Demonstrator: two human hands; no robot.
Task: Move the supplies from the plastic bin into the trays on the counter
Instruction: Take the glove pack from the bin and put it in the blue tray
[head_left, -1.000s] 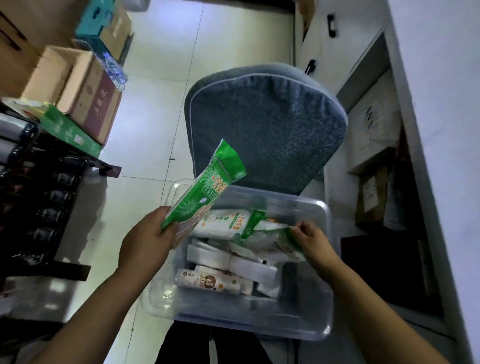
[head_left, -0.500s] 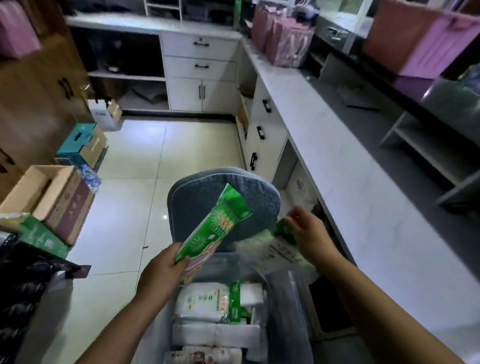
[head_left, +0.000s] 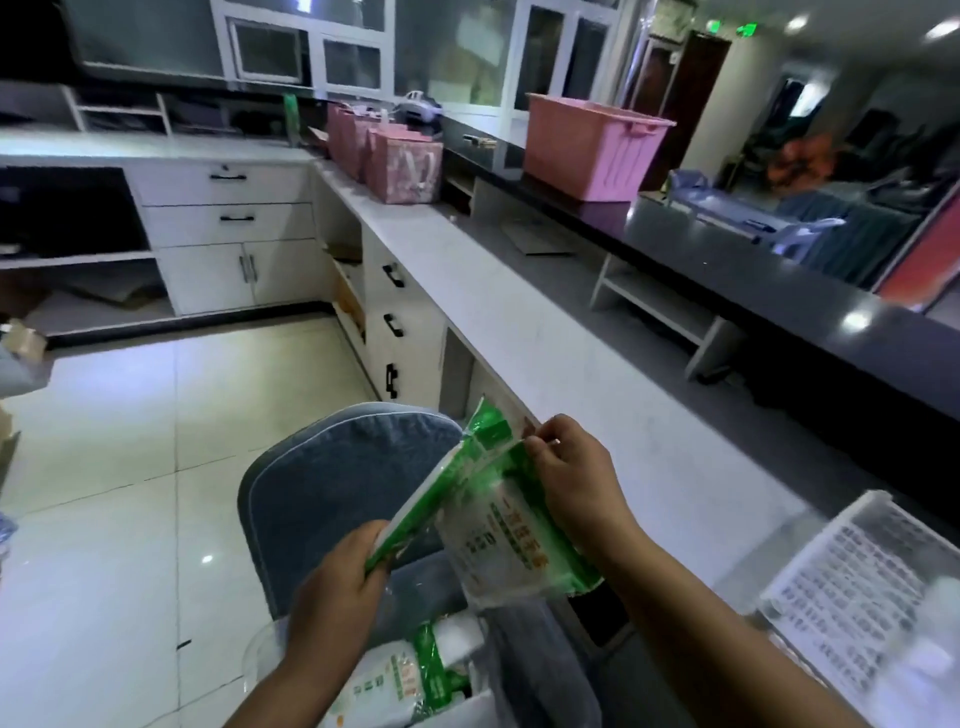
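Note:
My left hand grips the lower end of a slim green-and-white packet that slants up to the right. My right hand pinches the top of a wider clear and green packet, which hangs just right of the slim one, above the bin. The clear plastic bin sits at the bottom on a blue-grey chair, with more green and white packets inside. A white perforated tray rests on the white counter at the lower right.
The blue-grey chair back stands behind the bin. Pink bags sit far along the counter, and a pink bin is on the dark upper ledge. White drawers line the counter front. Pale tiled floor lies to the left.
The view has tilted up from the bin to the counter. My right hand lifted a wide packet out of the bin, and both packets now meet above it.

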